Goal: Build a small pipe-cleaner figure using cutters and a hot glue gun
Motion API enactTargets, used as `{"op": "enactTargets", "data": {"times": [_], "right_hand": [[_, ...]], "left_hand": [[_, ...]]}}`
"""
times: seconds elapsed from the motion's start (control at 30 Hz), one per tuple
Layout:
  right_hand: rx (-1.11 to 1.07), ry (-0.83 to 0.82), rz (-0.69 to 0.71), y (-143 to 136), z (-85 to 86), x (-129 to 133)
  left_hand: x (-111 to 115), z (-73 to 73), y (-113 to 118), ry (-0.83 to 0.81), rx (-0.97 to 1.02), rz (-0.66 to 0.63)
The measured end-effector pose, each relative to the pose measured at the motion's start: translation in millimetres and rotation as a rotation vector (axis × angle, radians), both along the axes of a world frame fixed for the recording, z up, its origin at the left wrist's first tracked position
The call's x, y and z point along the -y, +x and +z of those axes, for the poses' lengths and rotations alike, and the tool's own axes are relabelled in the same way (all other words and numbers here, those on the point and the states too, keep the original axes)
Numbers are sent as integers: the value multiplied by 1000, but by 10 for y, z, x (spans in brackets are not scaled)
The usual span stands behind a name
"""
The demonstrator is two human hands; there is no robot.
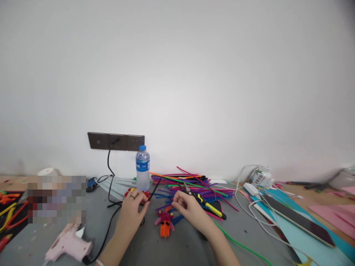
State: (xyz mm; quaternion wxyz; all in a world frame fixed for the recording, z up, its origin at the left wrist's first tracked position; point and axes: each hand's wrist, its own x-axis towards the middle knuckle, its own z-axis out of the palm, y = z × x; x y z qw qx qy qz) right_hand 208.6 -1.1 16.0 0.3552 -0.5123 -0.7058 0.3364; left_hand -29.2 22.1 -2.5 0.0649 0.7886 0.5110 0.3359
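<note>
My left hand (132, 208) is closed, its thumb and fingers pinching a black pipe cleaner (155, 190) whose free end points up and to the right. A fuzzy red and yellow piece (146, 194) shows behind those fingers, partly hidden; whether it is joined to the black stem I cannot tell. My right hand (186, 207) is held apart from the left, fingers curled together, and anything inside them is hidden. Between and below both hands lies a small pipe cleaner figure (165, 223), magenta and orange with dark eyes.
Loose coloured pipe cleaners (191, 188) and yellow-black pliers (212, 207) lie behind my right hand. A water bottle (142, 168) stands near the wall. At left sits a pink glue gun (68, 244) with a black cord. A phone (299, 220) and white cables are at right.
</note>
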Motion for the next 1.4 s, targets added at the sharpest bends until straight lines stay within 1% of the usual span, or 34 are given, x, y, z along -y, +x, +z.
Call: {"op": "enactTargets", "data": {"times": [0.07,0.1,0.2,0.3,0.37,0.47,0.63,0.8,0.9,0.97,1.07,1.13,1.2,1.3,1.4], "right_hand": [[-88,-17,32,-43,-20,-1],[-155,-39,57,-69,-25,1],[-382,-120,142,-151,-19,13],[-473,-140,154,-199,8,20],[-469,-103,127,-205,31,16],[-490,-60,103,-194,57,2],[-529,-41,87,-173,33,-24],[-523,-25,63,-140,11,-42],[-551,13,12,-100,28,-60],[-544,29,-25,-74,35,-75],[-537,33,-70,-44,26,-92],[-547,41,-87,-26,12,-98],[-546,37,-76,-8,0,-97],[-541,-11,-31,12,2,-83],[-527,-40,-33,6,37,-56]], "left_hand": [[49,42,51,50,28,-67],[74,53,79,49,41,-114],[134,46,150,-20,56,-251],[152,16,183,-113,44,-301],[146,4,181,-141,62,-282],[130,-1,156,-139,111,-238],[131,-2,134,-152,151,-179],[135,10,116,-184,159,-154],[121,17,81,-205,158,-138],[114,21,68,-211,166,-149],[116,33,75,-209,167,-160],[122,44,87,-200,156,-146],[128,51,93,-186,139,-117],[135,57,92,-151,97,-76],[150,70,99,-119,77,-66]]}}
